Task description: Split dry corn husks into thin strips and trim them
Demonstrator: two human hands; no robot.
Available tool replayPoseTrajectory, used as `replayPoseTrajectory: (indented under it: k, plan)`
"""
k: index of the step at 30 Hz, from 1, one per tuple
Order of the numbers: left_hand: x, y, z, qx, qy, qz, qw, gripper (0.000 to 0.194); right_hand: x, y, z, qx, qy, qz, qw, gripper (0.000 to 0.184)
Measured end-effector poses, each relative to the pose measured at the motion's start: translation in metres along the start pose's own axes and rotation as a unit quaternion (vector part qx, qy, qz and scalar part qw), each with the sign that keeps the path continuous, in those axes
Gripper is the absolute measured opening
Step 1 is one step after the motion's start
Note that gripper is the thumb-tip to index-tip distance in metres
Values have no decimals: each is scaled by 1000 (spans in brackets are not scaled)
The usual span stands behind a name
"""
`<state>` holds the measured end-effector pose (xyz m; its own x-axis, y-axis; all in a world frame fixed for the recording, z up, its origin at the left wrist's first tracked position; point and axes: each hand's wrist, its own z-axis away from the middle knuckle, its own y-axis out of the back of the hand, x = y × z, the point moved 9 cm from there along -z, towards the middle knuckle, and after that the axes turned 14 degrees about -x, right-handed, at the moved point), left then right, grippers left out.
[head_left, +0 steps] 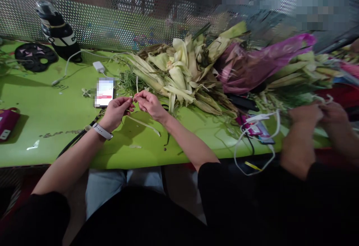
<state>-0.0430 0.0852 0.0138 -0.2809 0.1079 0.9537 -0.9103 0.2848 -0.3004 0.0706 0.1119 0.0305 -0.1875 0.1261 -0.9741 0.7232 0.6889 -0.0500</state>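
My left hand (116, 112), with a white watch (103, 131) on its wrist, is closed in a pinch. Fingertip to fingertip with it, my right hand (150, 105) is pinched too. Between them is a thin, pale strip of corn husk (137, 84), one end standing up above my right fingers. Another narrow strip (146, 124) slants over the green table (117, 158) below my hands; whether it joins the held one I cannot tell. Just beyond my right hand lies a large heap of corn husks (179, 73). A lit phone (105, 92) lies behind my left hand.
A dark bottle (60, 34) and a black mask-like piece (36, 57) stand back left, with a purple box (8, 124) nearer. A pink plastic bag (252, 66) rests on the husks. White cables (256, 118) loop over the front edge. A co-worker's hands (319, 113) work at right.
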Motion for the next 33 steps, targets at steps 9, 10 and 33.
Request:
replayPoseTrajectory:
  k: [9, 10, 33]
  plan:
    - [-4, 1, 1, 24, 15, 25, 999, 18, -2, -3, 1, -6, -2, 32, 999, 34]
    - [-4, 1, 1, 22, 20, 13, 999, 19, -4, -2, 1, 2, 5, 41, 999, 35]
    - [18, -2, -1, -35, -64, -87, 994, 32, 22, 14, -4, 46, -30, -138, 989, 18]
